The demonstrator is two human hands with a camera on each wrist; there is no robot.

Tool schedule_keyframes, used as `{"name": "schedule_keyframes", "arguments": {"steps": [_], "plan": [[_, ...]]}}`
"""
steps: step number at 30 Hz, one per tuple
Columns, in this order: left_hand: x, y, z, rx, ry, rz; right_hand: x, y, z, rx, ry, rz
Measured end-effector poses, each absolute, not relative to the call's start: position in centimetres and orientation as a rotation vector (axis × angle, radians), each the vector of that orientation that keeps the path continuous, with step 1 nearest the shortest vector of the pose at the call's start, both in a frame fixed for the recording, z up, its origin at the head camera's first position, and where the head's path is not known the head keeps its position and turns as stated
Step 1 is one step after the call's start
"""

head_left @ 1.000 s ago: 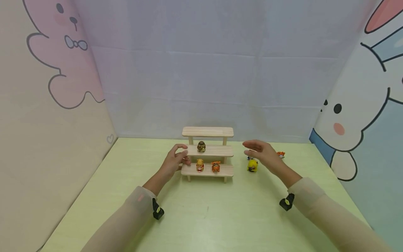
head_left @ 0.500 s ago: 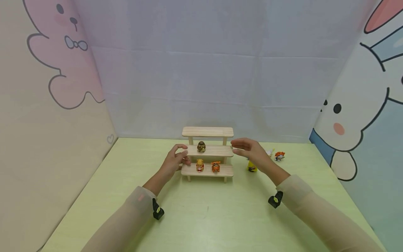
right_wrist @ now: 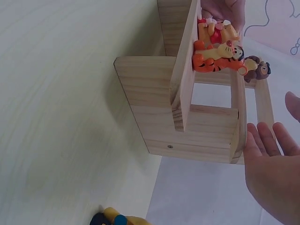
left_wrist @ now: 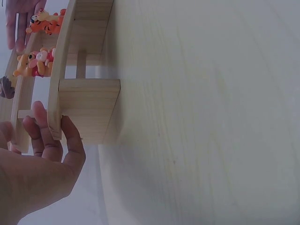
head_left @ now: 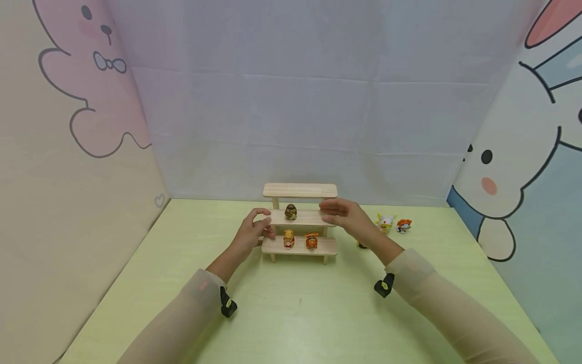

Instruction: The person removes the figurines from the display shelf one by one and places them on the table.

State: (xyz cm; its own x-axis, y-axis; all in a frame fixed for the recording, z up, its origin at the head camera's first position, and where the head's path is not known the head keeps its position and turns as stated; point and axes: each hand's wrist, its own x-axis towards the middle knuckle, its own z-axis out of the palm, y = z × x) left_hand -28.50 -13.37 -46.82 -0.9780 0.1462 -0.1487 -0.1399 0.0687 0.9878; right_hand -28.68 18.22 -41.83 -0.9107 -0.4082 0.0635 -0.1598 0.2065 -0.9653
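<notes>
A three-tier wooden display stand (head_left: 300, 190) stands near the back of the table. An owl figurine (head_left: 291, 212) sits on its middle board. The lowest board bears a yellow bear figurine (head_left: 288, 239) in red and an orange tiger figurine (head_left: 311, 240). My left hand (head_left: 250, 232) holds the stand's left end, its bent fingers around the end of the lowest board (left_wrist: 55, 112) in the left wrist view. At the opposite end, my right hand (head_left: 347, 217) has its fingers fairly straight, fingertips (right_wrist: 252, 140) at the middle board's end; it holds no figurine.
Right of the stand, a yellow-and-white figurine (head_left: 385, 223) and an orange-topped figurine (head_left: 403, 226) stand on the table (head_left: 291, 308). Another yellow figurine (head_left: 361, 245) is mostly hidden by my right forearm. Printed cloth walls enclose the back and sides.
My right hand has moved left from above the loose figurines to the stand's right end, uncovering the yellow-and-white figurine. My left hand and the figurines on the stand have stayed put.
</notes>
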Motion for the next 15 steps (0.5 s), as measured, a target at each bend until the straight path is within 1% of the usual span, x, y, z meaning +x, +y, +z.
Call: {"name": "schedule_keyframes", "arguments": {"steps": [15], "plan": [[-28.4,-13.3,-46.7,0.003,2.143,2.001,-29.7,14.7,-42.0,-0.565,2.224,-1.75]]}}
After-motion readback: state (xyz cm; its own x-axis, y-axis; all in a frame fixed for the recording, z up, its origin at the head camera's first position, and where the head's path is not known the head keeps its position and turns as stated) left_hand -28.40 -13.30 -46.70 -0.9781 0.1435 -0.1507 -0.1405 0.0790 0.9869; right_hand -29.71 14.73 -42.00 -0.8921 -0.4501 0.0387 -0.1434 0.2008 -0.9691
